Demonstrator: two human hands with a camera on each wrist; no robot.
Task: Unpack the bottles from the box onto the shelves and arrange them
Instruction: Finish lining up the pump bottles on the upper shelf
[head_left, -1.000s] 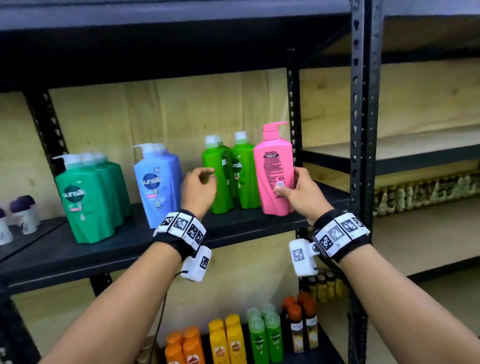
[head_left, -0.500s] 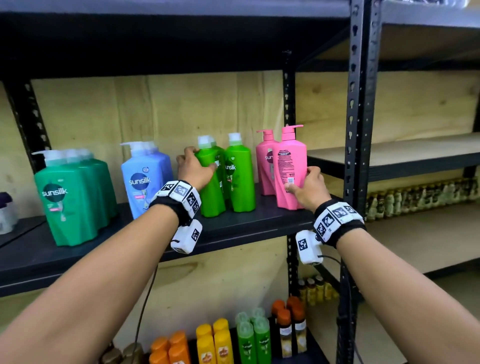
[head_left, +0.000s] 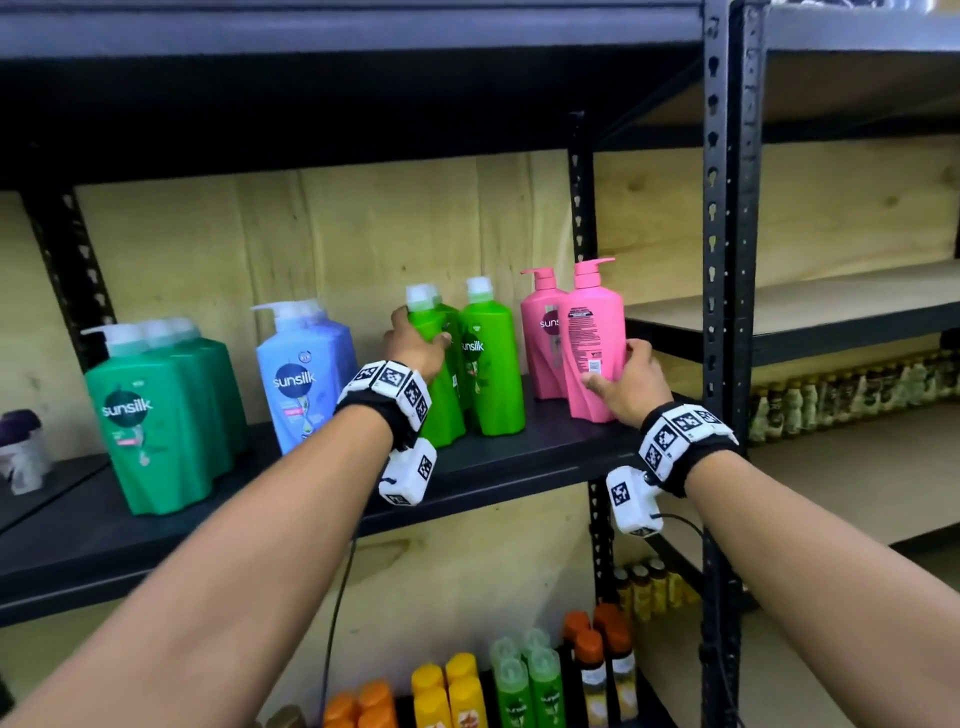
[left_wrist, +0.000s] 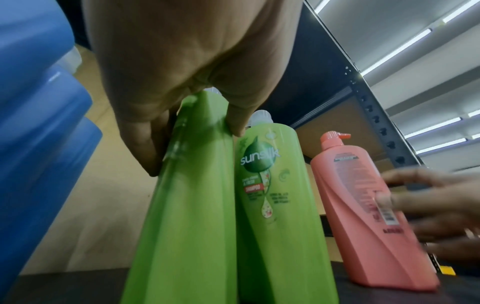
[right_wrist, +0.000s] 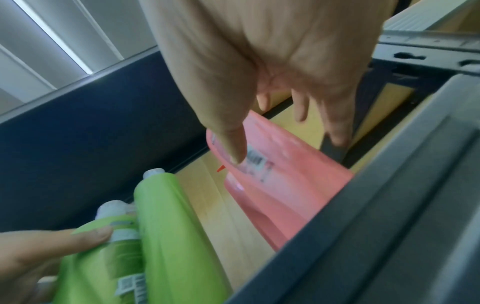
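Light green bottles stand mid-shelf on the black shelf. My left hand grips the front-left green bottle near its top, thumb on one side and fingers on the other. Another green bottle stands right beside it. My right hand holds the front pink pump bottle, which stands on the shelf with its back label facing me. The thumb lies on the label and the fingers reach round the right side. A second pink bottle stands just behind and to the left.
Blue pump bottles and dark green pump bottles stand further left on the same shelf. A black upright post rises close to the right of the pink bottles. Small bottles fill the lower shelf. A wooden shelf lies to the right.
My right hand carried the pink bottle rightwards from beside the green bottles to the second pink bottle. My left hand, held free before, now grips the front-left green bottle.
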